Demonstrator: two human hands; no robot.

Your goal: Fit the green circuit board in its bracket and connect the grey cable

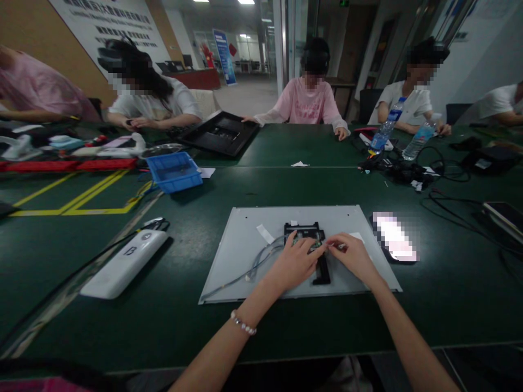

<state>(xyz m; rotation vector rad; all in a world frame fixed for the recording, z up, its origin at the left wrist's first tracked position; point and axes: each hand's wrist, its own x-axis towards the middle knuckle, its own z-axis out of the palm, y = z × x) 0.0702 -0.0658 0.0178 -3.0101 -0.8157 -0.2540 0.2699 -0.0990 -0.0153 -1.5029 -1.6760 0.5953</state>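
A flat light-grey panel [229, 261] lies on the table in front of me. On its middle rests a black plastic bracket [322, 272] with part of a green circuit board showing, mostly covered by my hands. My left hand [297, 260] lies over the bracket, its fingers stretched out towards the right. Beside its fingertips, my right hand [352, 255] is closed in a pinch at the bracket's right edge; whatever is between the fingers is too small to make out. Grey cables [255, 265] run from the bracket to the panel's left side.
A lit phone [394, 237] lies right of the panel, a white power bank [126, 264] with a cable left. Further back are a blue basket [174, 173], a black monitor housing [223, 133] under a co-worker's hand, two bottles [386, 128] and tangled black cables [402, 171]. Several people sit opposite.
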